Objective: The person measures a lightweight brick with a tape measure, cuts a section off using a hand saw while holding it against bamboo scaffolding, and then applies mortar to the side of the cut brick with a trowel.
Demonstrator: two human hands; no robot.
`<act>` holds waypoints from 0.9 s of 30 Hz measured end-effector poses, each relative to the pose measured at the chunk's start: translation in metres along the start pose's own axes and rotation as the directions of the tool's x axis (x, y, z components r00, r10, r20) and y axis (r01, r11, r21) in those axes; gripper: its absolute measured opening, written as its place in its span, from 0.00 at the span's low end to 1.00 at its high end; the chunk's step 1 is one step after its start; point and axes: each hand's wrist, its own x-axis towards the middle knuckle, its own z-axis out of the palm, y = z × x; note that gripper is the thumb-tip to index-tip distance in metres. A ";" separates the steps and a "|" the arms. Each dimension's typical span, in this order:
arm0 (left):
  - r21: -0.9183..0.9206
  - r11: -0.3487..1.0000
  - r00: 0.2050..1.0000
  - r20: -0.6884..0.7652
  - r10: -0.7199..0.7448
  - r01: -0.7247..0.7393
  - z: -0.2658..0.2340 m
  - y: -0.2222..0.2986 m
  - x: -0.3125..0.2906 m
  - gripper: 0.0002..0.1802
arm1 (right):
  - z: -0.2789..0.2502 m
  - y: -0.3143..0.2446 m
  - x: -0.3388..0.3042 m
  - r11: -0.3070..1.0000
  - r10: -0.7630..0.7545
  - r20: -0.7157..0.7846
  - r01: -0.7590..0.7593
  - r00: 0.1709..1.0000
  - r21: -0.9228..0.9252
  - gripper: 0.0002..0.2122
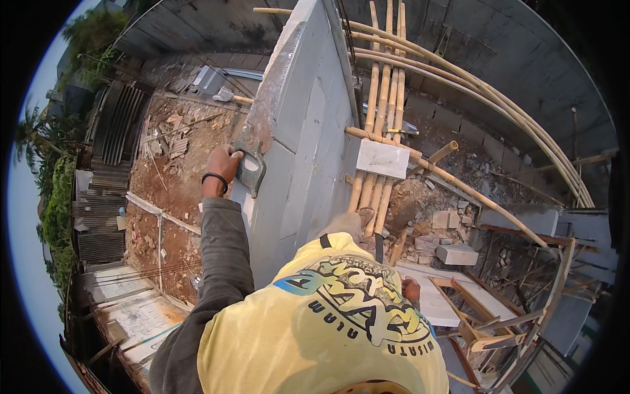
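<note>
My left hand (222,167), with a dark band at the wrist, is closed on the grey handle of a hand saw (251,172). The saw's worn, rust-marked blade runs up and away from the handle, along the near end of a tall grey block wall (305,125). My right hand (411,289) shows only in part beside the yellow shirt, low on the right; its fingers are mostly hidden, and I cannot tell whether it holds anything. A pale block (382,159) lies across bamboo poles (374,197) right of the wall.
Below the wall, on the left, lies rubble-strewn earth (174,141). Long bamboo poles (472,82) curve across the upper right. Another block (457,255) and a wooden frame (469,305) are lower right. A foot (365,215) rests on the bamboo.
</note>
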 end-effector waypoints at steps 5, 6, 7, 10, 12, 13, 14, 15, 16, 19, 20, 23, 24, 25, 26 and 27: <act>-0.146 0.989 0.980 -0.195 -0.046 0.017 -0.001 -0.005 -0.011 0.15 | 0.000 -0.003 0.001 0.997 0.017 -0.031 -0.020 0.999 -0.080 0.12; -0.139 0.990 0.965 -0.262 -0.027 -0.011 -0.001 -0.012 -0.010 0.15 | 0.002 -0.005 0.000 0.983 -0.034 0.005 0.034 0.999 -0.179 0.13; -0.134 0.990 0.944 -0.329 -0.002 -0.045 -0.001 -0.016 -0.009 0.15 | -0.001 -0.005 0.005 0.985 -0.041 0.011 0.042 0.999 -0.165 0.13; -0.093 0.985 0.871 -0.485 0.081 -0.143 -0.002 0.010 -0.021 0.14 | -0.010 -0.008 0.030 0.998 -0.023 -0.071 0.019 0.997 -0.060 0.14; -0.143 0.970 0.832 -0.549 0.086 -0.194 -0.013 0.031 -0.038 0.13 | 0.000 -0.029 0.037 0.985 -0.169 -0.076 0.165 0.983 -0.050 0.15; -0.216 0.952 0.825 -0.562 0.062 -0.219 -0.019 0.036 -0.046 0.12 | 0.009 -0.044 0.032 0.972 -0.234 -0.074 0.231 0.969 -0.045 0.15; -0.282 0.931 0.821 -0.570 0.032 -0.232 -0.025 0.039 -0.056 0.11 | 0.029 -0.072 0.017 0.924 -0.377 -0.058 0.371 0.924 -0.087 0.16; -0.422 0.849 0.837 -0.545 0.042 -0.317 -0.031 0.056 -0.073 0.10 | 0.052 -0.111 -0.010 0.858 -0.506 -0.039 0.498 0.861 -0.126 0.16; -0.561 0.733 0.857 -0.513 0.057 -0.385 -0.032 0.078 -0.089 0.09 | 0.075 -0.163 -0.057 0.805 -0.588 0.000 0.585 0.809 -0.103 0.17; -0.758 0.500 0.907 -0.336 0.253 -0.420 -0.012 0.161 -0.131 0.25 | 0.117 -0.278 -0.164 0.521 -0.850 0.057 0.851 0.525 -0.068 0.16; -0.810 0.429 0.902 -0.262 0.343 -0.399 0.003 0.178 -0.142 0.29 | 0.130 -0.301 -0.195 0.420 -0.893 0.141 0.904 0.427 -0.082 0.19; -0.943 0.308 0.901 0.022 0.434 -0.125 0.088 0.211 -0.152 0.29 | 0.161 -0.339 -0.255 0.061 -0.911 0.387 0.973 0.145 -0.221 0.29; -0.955 0.298 0.886 0.144 0.440 0.008 0.118 0.219 -0.155 0.29 | 0.166 -0.341 -0.259 -0.078 -0.878 0.475 0.960 0.062 -0.269 0.32; -0.959 0.270 0.858 0.209 0.470 0.086 0.160 0.219 -0.148 0.26 | 0.166 -0.335 -0.245 -0.134 -0.807 0.583 0.931 0.096 -0.339 0.40; -0.928 0.302 0.834 0.340 0.436 0.220 0.174 0.234 -0.159 0.22 | 0.160 -0.325 -0.232 -0.143 -0.809 0.567 0.886 0.152 -0.442 0.40; -0.901 0.334 0.850 0.393 0.350 0.278 0.226 0.221 -0.143 0.15 | 0.166 -0.315 -0.224 -0.167 -0.802 0.571 0.851 0.177 -0.498 0.40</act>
